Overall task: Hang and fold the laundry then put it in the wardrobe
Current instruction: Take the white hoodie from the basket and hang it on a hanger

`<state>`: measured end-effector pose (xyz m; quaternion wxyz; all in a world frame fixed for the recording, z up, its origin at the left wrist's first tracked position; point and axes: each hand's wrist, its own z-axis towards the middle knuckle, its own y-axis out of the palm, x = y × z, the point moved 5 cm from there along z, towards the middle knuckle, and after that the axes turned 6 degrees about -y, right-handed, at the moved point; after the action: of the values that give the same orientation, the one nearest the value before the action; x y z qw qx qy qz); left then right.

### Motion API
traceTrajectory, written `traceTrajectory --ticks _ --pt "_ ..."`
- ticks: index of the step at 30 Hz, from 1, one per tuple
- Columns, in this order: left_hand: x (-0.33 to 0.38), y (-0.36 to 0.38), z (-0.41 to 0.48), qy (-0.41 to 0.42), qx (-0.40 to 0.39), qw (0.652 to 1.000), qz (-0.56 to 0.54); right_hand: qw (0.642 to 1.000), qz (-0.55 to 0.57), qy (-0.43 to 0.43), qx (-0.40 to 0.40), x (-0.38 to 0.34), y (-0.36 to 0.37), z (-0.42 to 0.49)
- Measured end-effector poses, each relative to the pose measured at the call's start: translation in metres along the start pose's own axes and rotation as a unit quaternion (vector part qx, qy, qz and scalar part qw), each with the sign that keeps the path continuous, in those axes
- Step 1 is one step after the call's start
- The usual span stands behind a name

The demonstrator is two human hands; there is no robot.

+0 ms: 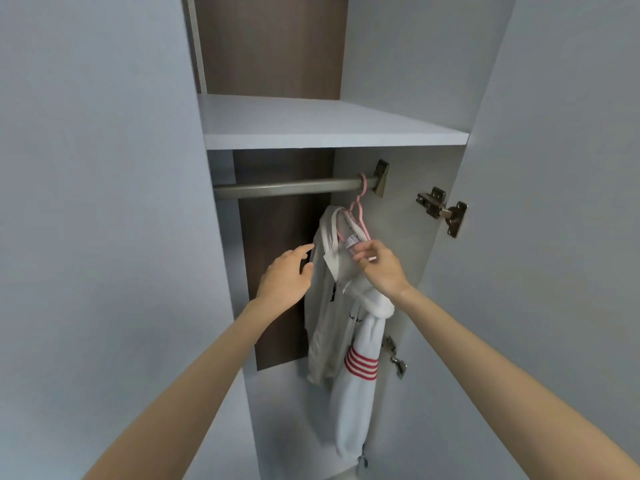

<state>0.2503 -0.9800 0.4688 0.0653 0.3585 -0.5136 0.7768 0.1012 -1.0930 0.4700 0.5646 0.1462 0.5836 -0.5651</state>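
Nearest, the left hand [287, 275] is held open beside the white jacket [329, 323]; the pink hanger [363, 223] is pinched in the grip of the right hand [381, 268]. Farther in, it is hooked on the wardrobe rail [287, 188]: one garment judged hung, folding unseen.

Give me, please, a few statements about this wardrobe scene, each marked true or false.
1. The pink hanger hooks over the rail. True.
2. The white jacket lies folded on the shelf. False: it hangs from the hanger.
3. The right hand pinches the hanger. True.
4. The left hand grips the rail. False: its fingers are straight, beside the jacket's shoulder.
5. The sleeve stripes are blue. False: they are red.
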Motion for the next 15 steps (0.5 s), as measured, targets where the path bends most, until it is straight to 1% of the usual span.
traceTrajectory --ticks 3,8,11,15 --pt "-0.013 0.006 -0.039 -0.014 -0.021 0.999 -0.047 1.0 0.002 0.016 -0.002 0.003 0.005 -0.044" --pt "-0.026 0.01 -0.095 -0.044 -0.05 0.993 -0.094 0.999 0.026 0.041 -0.016 0.0 0.011 -0.108" --pt "-0.028 0.006 -0.126 -0.065 -0.053 0.99 -0.114 0.998 0.037 0.037 -0.035 -0.007 0.01 -0.141" --pt "-0.033 -0.003 -0.172 -0.087 -0.039 0.988 -0.122 0.994 0.052 0.048 -0.083 -0.013 0.016 -0.178"
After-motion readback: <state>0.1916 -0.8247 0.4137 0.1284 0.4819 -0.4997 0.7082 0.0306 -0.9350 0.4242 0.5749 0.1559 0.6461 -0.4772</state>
